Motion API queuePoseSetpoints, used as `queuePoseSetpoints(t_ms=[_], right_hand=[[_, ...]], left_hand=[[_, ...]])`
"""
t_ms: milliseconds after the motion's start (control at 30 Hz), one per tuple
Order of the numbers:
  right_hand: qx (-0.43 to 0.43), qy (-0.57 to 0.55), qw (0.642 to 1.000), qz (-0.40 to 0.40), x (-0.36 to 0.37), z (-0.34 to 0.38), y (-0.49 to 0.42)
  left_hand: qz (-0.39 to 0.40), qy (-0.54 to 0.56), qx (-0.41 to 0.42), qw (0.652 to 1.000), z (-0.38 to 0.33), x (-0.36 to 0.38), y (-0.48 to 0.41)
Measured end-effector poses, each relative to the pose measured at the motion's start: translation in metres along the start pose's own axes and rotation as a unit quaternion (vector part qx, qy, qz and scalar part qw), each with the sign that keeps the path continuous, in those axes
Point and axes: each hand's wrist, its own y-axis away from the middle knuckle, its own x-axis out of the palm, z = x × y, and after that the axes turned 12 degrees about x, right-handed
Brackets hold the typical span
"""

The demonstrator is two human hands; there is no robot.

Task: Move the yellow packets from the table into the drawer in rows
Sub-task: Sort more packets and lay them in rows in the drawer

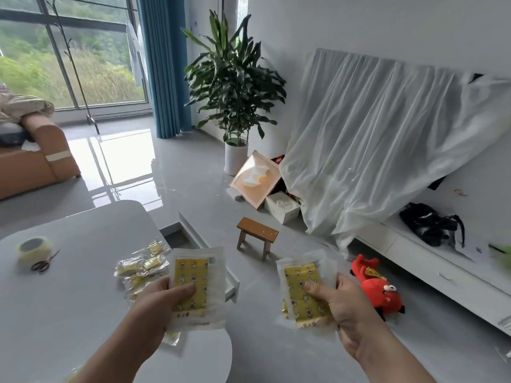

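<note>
Beside table [69, 299], left hand [163, 297], right hand [340, 305], thumbs atop yellow packets [193, 269]

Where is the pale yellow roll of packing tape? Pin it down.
In the head view, the pale yellow roll of packing tape sits at the far left of the grey table, beside the small scissors.

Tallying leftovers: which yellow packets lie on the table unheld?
The small crinkled foil-wrapped yellow packets heaped near the grey table edge; the large flat patterned ones are held.
</note>
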Motion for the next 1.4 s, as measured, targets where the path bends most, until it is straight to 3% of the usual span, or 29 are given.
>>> queuePoseSetpoints(t_ms=[467, 967, 1200, 1400], right_hand=[[0.014, 0.012, 0.996, 0.087, 0.013, 0.114, -0.177], [0.027, 0.068, 0.979, 0.188, -0.016, 0.281, -0.402], [0.048, 0.118, 0.965, 0.23, 0.041, 0.316, -0.473], [0.039, 0.191, 0.946, 0.261, 0.139, 0.345, -0.539]], left_hand=[[-0.068, 0.002, 0.004, 0.998, -0.016, 0.074, -0.151], [-0.171, 0.006, 0.037, 0.985, -0.034, 0.217, -0.318], [-0.253, 0.021, 0.046, 0.966, -0.04, 0.191, -0.373], [-0.33, 0.064, 0.077, 0.939, -0.043, 0.131, -0.452]])
